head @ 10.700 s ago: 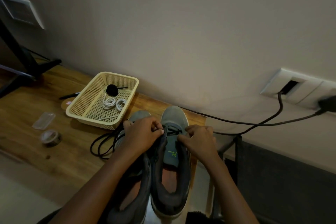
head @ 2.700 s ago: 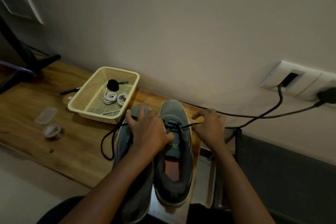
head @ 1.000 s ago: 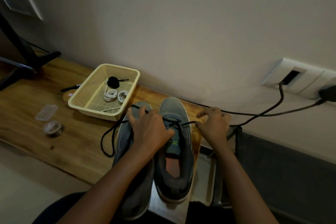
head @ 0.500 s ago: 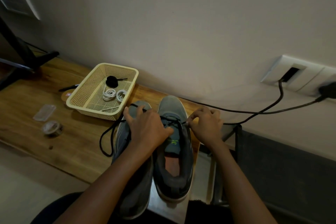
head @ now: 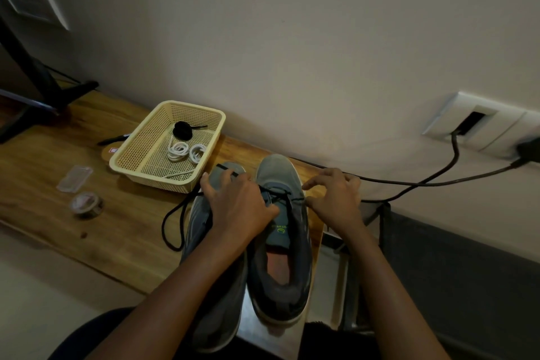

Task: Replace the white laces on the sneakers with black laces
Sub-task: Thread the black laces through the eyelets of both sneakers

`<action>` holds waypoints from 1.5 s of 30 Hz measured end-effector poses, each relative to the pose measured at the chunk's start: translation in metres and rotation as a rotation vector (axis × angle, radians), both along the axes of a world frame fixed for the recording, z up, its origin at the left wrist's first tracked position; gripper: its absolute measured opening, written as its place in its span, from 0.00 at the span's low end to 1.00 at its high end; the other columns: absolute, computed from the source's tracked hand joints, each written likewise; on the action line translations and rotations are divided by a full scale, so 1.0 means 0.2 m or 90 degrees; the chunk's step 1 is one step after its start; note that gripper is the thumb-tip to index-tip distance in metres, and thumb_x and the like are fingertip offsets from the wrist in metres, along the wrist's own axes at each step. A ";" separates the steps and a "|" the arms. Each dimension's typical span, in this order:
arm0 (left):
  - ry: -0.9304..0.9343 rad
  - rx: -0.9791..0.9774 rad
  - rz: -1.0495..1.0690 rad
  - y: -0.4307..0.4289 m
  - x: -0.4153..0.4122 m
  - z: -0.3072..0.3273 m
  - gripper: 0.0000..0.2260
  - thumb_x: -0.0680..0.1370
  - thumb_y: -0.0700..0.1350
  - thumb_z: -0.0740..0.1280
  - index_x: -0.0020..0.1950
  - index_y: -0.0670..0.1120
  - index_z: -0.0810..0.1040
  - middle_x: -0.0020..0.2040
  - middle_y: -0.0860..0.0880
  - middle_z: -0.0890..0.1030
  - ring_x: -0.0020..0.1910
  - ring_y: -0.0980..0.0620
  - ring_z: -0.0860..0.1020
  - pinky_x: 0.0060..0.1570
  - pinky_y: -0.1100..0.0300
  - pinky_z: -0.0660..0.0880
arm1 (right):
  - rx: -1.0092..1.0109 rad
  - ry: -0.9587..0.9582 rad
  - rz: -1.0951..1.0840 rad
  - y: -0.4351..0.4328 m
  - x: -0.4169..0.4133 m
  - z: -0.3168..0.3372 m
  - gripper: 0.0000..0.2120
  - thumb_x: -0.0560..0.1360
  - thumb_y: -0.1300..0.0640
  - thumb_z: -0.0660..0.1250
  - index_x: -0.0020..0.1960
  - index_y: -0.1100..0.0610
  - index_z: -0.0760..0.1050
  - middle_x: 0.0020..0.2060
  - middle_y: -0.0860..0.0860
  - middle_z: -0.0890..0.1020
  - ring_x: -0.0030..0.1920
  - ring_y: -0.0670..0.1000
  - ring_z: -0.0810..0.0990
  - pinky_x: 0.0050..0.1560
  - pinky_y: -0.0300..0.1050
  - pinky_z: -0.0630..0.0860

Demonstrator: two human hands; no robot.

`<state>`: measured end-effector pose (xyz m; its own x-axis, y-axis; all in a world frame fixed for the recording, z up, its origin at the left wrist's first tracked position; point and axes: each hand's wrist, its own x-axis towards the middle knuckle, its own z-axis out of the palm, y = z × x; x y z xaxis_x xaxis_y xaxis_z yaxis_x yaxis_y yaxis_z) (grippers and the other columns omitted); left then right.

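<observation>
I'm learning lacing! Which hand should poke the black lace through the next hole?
Probably the right. The right hand pinches the black lace beside the sneaker's eyelets; the left hand lies across the other shoe, gripping the lace's other part.

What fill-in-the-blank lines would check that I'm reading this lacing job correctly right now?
1. The coiled white laces lie in the cream ____.
2. The left hand and right hand work a ____ lace on the sneaker.
3. Both sneakers' toes point toward the ____.
Missing words: basket; black; wall.
</observation>
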<state>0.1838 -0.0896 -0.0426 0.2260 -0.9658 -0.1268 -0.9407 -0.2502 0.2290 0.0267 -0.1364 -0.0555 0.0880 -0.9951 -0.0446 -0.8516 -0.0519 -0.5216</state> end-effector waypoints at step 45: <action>0.003 -0.025 0.005 -0.01 0.00 -0.03 0.12 0.72 0.56 0.66 0.42 0.48 0.80 0.58 0.55 0.77 0.72 0.50 0.60 0.69 0.40 0.43 | -0.159 -0.081 -0.237 -0.01 -0.02 0.02 0.06 0.77 0.59 0.65 0.49 0.59 0.80 0.55 0.55 0.78 0.59 0.57 0.66 0.52 0.47 0.65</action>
